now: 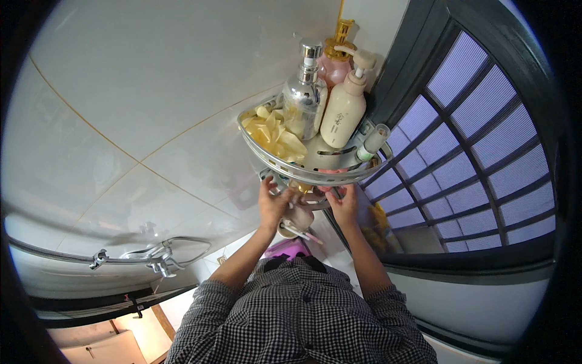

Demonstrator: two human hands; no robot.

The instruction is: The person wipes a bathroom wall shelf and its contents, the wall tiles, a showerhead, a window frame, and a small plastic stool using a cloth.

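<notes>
Both hands reach in beneath a silver corner shelf (291, 170), at the level of a lower tier (316, 205) that its rim partly hides. My left hand (274, 203) is at the left end of that lower tier, thumb and fingers apart, beside a pale rounded container (298, 215) and a small gold-coloured item (300, 187). At the right end, my right hand (344, 206) has its fingers curled together next to a pink item (325, 188). What the right fingers grip is too small and shaded to make out.
Above my hands the shelf carries a clear silver-topped pump bottle (303, 100), a cream pump bottle (344, 115), a pink gold-topped bottle (333, 68), a small tube (373, 142) and crumpled yellow material (273, 133). A barred window (467, 139) stands right; a shower mixer (160, 258) is left.
</notes>
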